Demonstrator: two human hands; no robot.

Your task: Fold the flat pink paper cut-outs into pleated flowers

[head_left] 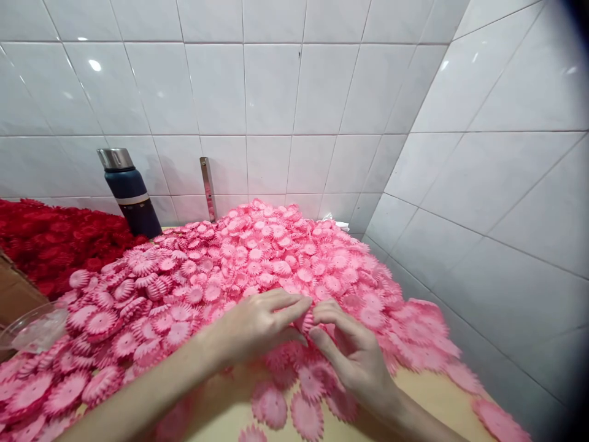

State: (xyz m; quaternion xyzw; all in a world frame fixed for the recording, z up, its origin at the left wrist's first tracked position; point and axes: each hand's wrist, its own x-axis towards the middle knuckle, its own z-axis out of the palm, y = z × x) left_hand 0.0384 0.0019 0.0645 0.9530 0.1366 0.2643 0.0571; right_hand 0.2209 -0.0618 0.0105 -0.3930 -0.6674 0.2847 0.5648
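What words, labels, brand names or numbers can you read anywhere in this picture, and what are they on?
None can be read: no print shows on the dark blue flask, the pink flower pieces, the red flower pieces, the wall tiles, or the pink piece between left hand and right hand.

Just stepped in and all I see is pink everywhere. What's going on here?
A person is working with both bare hands at a big heap of pink pleated flower pieces on a table in a tiled corner. The left hand and right hand meet over one small pink piece, pinching it between their fingertips. A pile of red pieces and a dark flask stand at the far left.
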